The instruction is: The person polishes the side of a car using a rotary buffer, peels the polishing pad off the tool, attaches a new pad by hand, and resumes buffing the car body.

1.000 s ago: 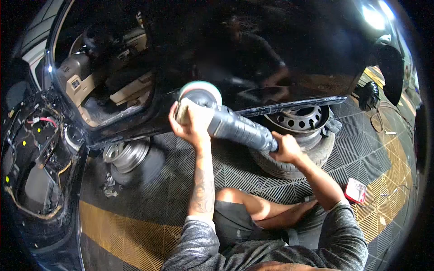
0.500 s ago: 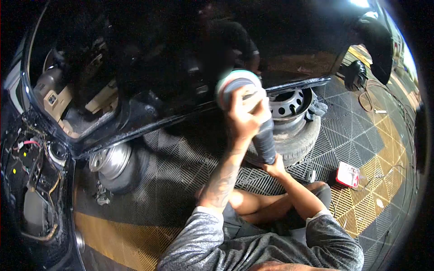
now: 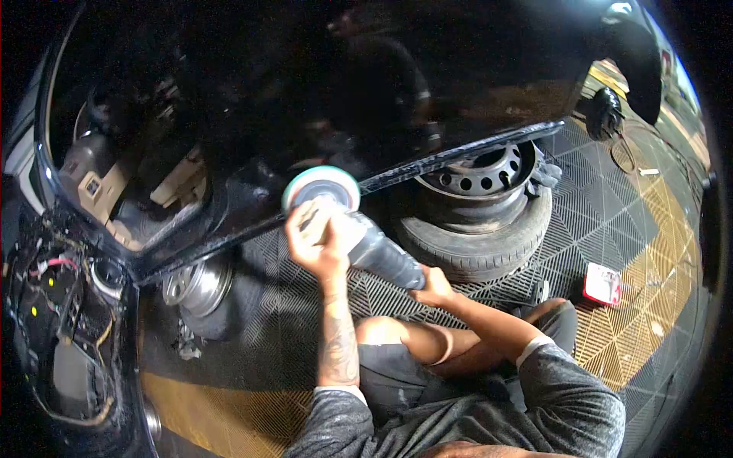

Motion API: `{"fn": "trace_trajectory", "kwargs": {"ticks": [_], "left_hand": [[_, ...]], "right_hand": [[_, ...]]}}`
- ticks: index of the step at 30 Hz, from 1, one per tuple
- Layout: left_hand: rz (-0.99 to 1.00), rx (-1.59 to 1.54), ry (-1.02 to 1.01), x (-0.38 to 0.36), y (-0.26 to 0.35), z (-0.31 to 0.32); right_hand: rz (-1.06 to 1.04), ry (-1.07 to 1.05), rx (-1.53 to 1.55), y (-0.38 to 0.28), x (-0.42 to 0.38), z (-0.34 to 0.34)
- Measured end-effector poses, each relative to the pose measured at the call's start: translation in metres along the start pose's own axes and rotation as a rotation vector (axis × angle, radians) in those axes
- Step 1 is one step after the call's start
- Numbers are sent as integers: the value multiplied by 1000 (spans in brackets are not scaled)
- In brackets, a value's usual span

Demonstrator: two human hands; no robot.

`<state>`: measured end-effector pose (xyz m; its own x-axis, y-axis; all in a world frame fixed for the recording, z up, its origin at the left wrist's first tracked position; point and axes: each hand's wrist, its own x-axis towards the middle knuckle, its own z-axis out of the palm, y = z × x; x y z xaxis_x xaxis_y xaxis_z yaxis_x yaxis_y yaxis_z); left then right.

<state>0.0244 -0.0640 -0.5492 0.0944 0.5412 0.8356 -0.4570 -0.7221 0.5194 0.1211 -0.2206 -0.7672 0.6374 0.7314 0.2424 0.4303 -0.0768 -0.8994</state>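
Observation:
A rotary polisher with a dark body and a round, green-edged pad lies slanted between my hands. My left hand grips its head just behind the pad, fingers curled round it. At the rear end of the body, my right hand is wrapped round the handle. The pad meets the lower part of a glossy black car door panel, near its bottom edge; whether its face presses flat is hidden. The panel mirrors parts of the surroundings.
A steel wheel rim rests on a tyre below the panel. A silver wheel lies at left, near an opened door's bare inner side. A red-and-white container and cables are on the tiled floor at right.
The polisher has moved left and down along the panel, with both hands still on it. My view has shifted slightly.

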Motion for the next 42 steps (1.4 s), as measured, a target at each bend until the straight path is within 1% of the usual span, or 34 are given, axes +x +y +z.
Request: {"fn": "trace_trajectory", "kwargs": {"ticks": [1,4,5,7,9,10,11,12,13,14,15,16,17,18,19,20,21,22,23,25,27,28,29,31,32,33,35,37,38,39,40,41,42], "left_hand": [[-29,-11,4,4,2,-8],[22,61,-79,13,4,-8],[-35,31,-108,11,7,0],[-32,-54,-148,7,10,30],[328,233,-275,9,17,65],[220,135,-300,6,40,91],[114,41,-322,1,60,120],[331,110,-364,-1,55,143],[305,28,-434,-7,60,168],[425,23,-430,-11,67,191],[349,-33,-440,-21,68,212],[276,-92,-453,-29,68,230],[279,-94,-492,-33,69,241],[255,-110,-523,-34,71,245],[229,-127,-558,-34,71,245],[259,-87,-556,-32,70,239],[263,-120,-518,-27,67,231],[296,-84,-485,-22,62,218],[329,-50,-453,-13,64,198],[220,-56,-399,-1,69,158],[7,-96,-345,7,48,117],[3,-82,-298,12,36,94],[-4,-69,-250,17,30,72],[11,-56,-140,27,29,35],[39,5,-106,32,23,18],[66,66,-75,36,22,6],[67,53,-19,39,19,-2],[168,158,-49,39,18,4],[161,132,-65,37,20,16],[105,68,-89,33,25,32],[49,3,-115,28,30,50],[39,-30,-134,23,33,68],[85,24,-220,17,36,89]], "right_hand": [[15,-35,-3,-11,2,5],[-15,-24,114,-20,3,14],[-20,-6,161,-19,2,13],[24,46,170,-17,-7,3],[90,101,244,-7,-18,-11],[177,153,233,-9,-26,-22],[221,193,237,-6,-32,-32],[243,208,263,2,-39,-42],[267,226,285,9,-44,-52],[269,304,371,11,-48,-59],[272,385,459,12,-50,-65],[380,371,534,15,-51,-71],[366,431,595,16,-50,-69],[279,486,641,27,-45,-59],[194,545,690,37,-40,-49],[192,542,695,34,-39,-48],[175,479,612,32,-38,-48],[159,418,529,30,-37,-47],[258,331,479,18,-36,-50],[163,308,293,14,-25,-40],[123,240,272,-16,-17,-35],[105,197,290,-16,-9,-23],[116,87,217,-27,-5,-22],[42,31,141,-30,5,-4],[72,-37,104,-38,9,-2],[35,-38,91,-49,11,-2],[16,-21,96,-49,17,2],[18,-10,126,-45,15,-1],[18,10,151,-41,13,-8],[29,19,213,-40,9,-16],[53,36,201,-35,5,-26],[74,50,190,-29,0,-36],[67,77,302,-17,-3,-43]]}}
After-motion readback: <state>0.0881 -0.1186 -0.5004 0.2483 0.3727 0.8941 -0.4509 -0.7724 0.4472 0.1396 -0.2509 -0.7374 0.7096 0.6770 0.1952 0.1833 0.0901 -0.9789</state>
